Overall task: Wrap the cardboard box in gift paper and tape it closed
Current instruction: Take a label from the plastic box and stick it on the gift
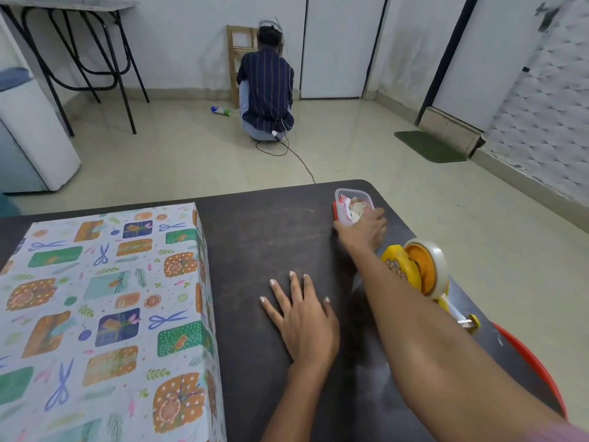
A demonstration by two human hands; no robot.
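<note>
A large box [105, 314] covered in white gift paper with orange, green and blue prints stands on the left of the dark table [271, 234]. My left hand [302, 317] lies flat on the bare tabletop to the right of the box, fingers straight. My right hand [363, 231] reaches to the far right corner, its fingers curled round the near end of a small clear plastic container [352, 202] with a red base. A yellow tape dispenser [420, 272] with a roll of clear tape lies just right of my right forearm.
A red tub rim [535, 362] shows past the table's right edge. On the floor beyond, a person squats facing the wall by a wooden stool [236, 55], with a cable trailing toward the table. A folding table [79, 43] and white appliance [32, 138] stand at left.
</note>
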